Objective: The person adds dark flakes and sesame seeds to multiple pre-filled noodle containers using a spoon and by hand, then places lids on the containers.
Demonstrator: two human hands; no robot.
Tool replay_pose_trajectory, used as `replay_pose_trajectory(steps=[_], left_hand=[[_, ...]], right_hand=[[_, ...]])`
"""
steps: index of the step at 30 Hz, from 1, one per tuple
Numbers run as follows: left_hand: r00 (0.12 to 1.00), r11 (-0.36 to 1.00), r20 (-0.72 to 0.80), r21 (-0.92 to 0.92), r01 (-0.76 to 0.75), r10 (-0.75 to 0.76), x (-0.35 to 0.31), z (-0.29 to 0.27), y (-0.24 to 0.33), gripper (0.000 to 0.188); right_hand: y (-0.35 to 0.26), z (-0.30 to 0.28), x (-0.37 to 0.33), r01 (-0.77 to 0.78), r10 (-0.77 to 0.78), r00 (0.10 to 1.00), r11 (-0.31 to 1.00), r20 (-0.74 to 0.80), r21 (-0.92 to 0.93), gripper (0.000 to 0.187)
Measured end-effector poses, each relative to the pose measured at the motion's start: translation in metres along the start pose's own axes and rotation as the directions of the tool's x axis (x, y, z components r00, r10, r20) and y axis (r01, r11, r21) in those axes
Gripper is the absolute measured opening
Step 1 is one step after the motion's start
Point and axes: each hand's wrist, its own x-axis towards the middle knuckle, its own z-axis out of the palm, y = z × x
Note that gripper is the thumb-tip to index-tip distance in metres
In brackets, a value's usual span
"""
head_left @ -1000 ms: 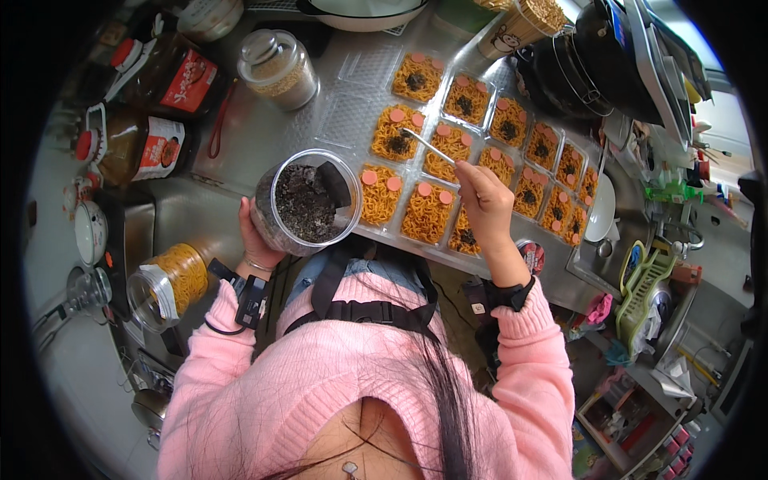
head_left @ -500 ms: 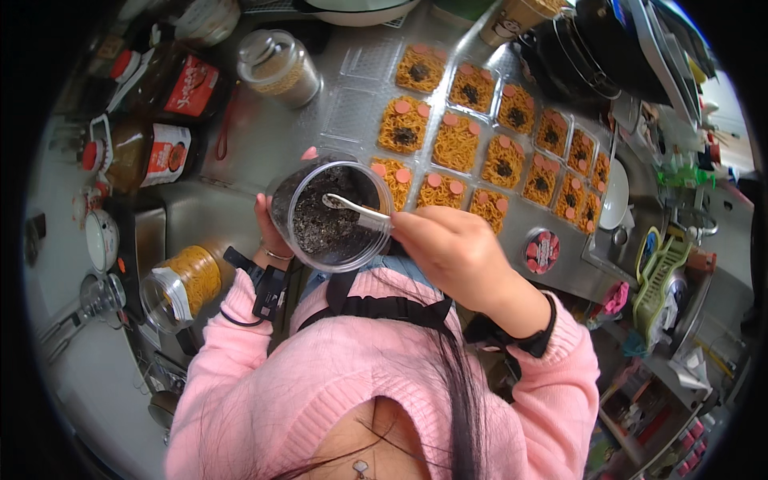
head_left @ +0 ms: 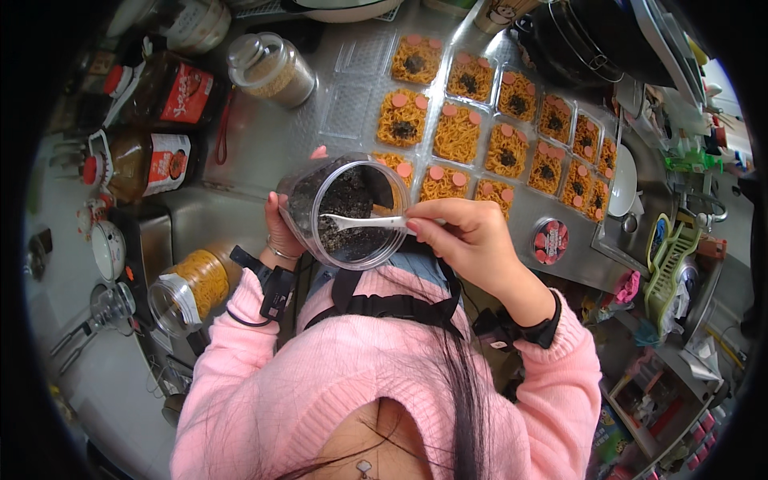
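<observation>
My left hand (head_left: 282,230) is wrapped around a clear plastic jar (head_left: 298,198), which it holds tilted with its mouth toward me. Dark, crumbly flakes with pale specks, seemingly shredded seaweed with sesame, lie inside. My right hand (head_left: 472,240) pinches the handle of a white spoon (head_left: 366,223); the spoon's bowl rests among the flakes. Beyond the jar, clear trays hold square portions of orange-brown noodles (head_left: 456,134) with pink sausage slices. Many portions carry a dark clump of flakes; a few, including those nearest the jar, show none.
At the left stand a jar of pale grains (head_left: 276,76), two large red-capped bottles (head_left: 164,164) and a jar of yellow contents (head_left: 200,282). A round, red-topped lid (head_left: 550,242) lies right of the trays. Farther right are a white plate (head_left: 622,182) and a green rack (head_left: 668,260).
The spoon has swung to lie more level, its bowl still in the jar. My right hand has shifted slightly right, and the jar has tipped further toward the right.
</observation>
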Motion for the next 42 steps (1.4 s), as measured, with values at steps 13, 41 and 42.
replay_pose_trajectory(steps=[13,41,42], left_hand=[[0.998,0.987,-0.025,-0.154,0.046,-0.051,0.008,-0.023,-0.012,0.092],[0.998,0.998,-0.050,-0.047,-0.039,0.036,0.009,-0.001,-0.007,0.100],[0.999,0.999,-0.012,-0.040,-0.032,0.032,0.011,0.004,-0.004,0.107]], right_hand=[[0.024,-0.070,-0.040,-0.119,0.288,0.859,0.917,-0.424,0.381,0.014],[-0.006,-0.075,-0.044,-0.130,0.216,0.905,0.961,-0.367,0.245,0.012],[-0.017,-0.066,-0.045,-0.170,0.200,0.937,0.977,-0.286,0.128,0.012]])
